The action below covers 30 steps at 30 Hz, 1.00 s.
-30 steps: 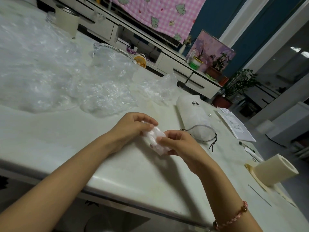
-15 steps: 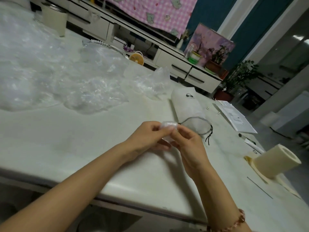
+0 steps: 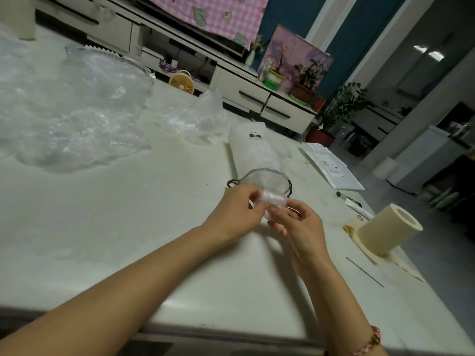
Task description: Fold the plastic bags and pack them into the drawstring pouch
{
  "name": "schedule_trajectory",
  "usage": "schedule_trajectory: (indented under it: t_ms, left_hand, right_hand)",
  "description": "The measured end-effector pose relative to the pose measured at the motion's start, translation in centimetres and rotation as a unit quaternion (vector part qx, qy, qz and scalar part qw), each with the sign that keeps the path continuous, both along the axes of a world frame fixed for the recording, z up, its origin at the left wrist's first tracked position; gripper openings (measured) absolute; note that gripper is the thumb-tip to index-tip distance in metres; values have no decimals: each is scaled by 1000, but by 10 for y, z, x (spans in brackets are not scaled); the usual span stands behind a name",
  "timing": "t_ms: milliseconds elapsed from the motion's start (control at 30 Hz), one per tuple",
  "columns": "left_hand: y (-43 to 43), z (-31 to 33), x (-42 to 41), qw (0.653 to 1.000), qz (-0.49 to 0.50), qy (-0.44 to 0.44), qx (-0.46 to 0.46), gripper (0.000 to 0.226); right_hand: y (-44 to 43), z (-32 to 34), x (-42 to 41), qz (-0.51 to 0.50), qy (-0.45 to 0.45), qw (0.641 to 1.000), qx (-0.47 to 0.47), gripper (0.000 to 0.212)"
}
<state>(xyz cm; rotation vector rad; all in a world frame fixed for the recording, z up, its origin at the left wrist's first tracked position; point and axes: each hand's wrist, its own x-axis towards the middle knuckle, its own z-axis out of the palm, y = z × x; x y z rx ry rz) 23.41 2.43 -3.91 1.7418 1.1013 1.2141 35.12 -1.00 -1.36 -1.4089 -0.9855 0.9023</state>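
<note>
The left hand (image 3: pixel 236 209) is pinching one end of a small folded plastic bag (image 3: pixel 274 200) between its thumb and curled fingers. The right hand (image 3: pixel 300 227) is pinching the opposite end of the same bag between thumb and forefinger, with its remaining fingers loosely curled. A beaded bracelet (image 3: pixel 370 343) is sitting on the right wrist.

Both hands are holding the folded bag right at the open mouth of the drawstring pouch (image 3: pixel 253 152). Whether the bag is touching the rim cannot be told. The pouch is lying on its side on the pale worktop (image 3: pixel 128 227), with its mouth facing the person. Its dark cord (image 3: pixel 232 183) is showing at both sides of the rim.

Beyond the pouch and to its left, a crumpled clear plastic bag (image 3: pixel 195 119) is lying on the worktop. Further left, a large heap of loose clear bags (image 3: pixel 77 119) is spreading across the far side.

To the right of the pouch, printed sheets of paper (image 3: pixel 331 168) are lying flat. Nearer the person, a cream-coloured roll (image 3: pixel 388 229) is resting on a cream sheet near the worktop's right edge.
</note>
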Motion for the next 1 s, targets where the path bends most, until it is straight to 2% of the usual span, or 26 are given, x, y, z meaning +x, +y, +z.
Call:
schedule_trajectory:
  t_ms: [67, 133, 233, 267, 333, 367, 467, 567, 667, 733, 800, 933, 1000]
  left_hand:
    - [4, -1, -1, 988, 107, 32, 103, 24]
    - [15, 4, -5, 973, 172, 51, 145, 36]
    - [40, 3, -8, 950, 167, 229, 135, 41]
    - [47, 1, -9, 944, 163, 259, 125, 37]
    - [55, -3, -11, 951, 170, 238, 103, 27]
    - [56, -4, -12, 958, 173, 205, 99, 24]
    - [57, 1, -17, 980, 140, 110, 93, 17]
    - [56, 5, -21, 988, 85, 91, 93, 32]
    - [52, 4, -21, 989, 63, 95, 92, 36]
    - [52, 4, -23, 989, 60, 104, 87, 27]
    - [50, 2, -25, 984, 69, 140, 82, 27]
    - [44, 0, -44, 961, 122, 241, 63, 27]
    - [38, -2, -62, 954, 147, 253, 61, 24]
  right_hand:
    - [6, -1, 6, -19, -29, 999, 8, 16]
    - [13, -3, 10, -20, -73, 997, 17, 15]
    - [22, -7, 10, -8, -157, 987, 41, 12]
    - [25, -9, 8, -9, -179, 983, 49, 12]
    - [32, -10, 5, -31, -256, 962, 86, 14]
    - [37, -10, 4, -53, -328, 936, 118, 16]
    - [57, -7, 3, -85, -524, 820, 213, 15]
    - [80, -1, -6, -42, -597, 753, 272, 18]
    - [98, 0, -22, -52, -621, 717, 312, 26]
    - [106, -1, -33, -79, -619, 731, 275, 26]
    - [110, -2, -41, -73, -626, 756, 179, 24]
    - [117, 5, -56, -8, -709, 705, 31, 22]
    - [111, 19, -68, 61, -710, 699, -60, 30]
